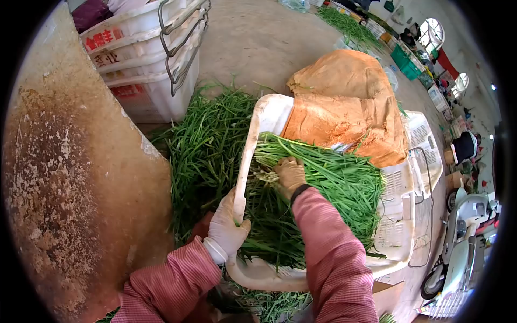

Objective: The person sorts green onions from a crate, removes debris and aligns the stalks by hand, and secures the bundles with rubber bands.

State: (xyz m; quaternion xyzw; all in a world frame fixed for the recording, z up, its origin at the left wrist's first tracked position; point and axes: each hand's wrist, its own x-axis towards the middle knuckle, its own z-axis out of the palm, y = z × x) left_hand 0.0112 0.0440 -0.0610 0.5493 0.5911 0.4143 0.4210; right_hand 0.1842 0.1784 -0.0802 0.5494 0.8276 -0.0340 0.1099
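A white plastic crate (253,132) holds long green stalks with leaves (339,175). My left hand (227,226), in a white glove, is wrapped round the crate's left rim. Inside the crate, my right hand (291,175), in a tan glove, presses down on the stalks near their pale root ends; its fingers are partly hidden among them. An orange-brown cloth or sack (344,107) lies over the crate's far edge. More loose green leaves (212,134) are piled on the floor just left of the crate.
Stacked white crates (156,81) with metal handles stand at the upper left. A worn, stained board (107,188) fills the left side. Another white crate (425,145) sits to the right, with a scooter (460,242) beyond. Green crates (405,62) and more greens are farther back.
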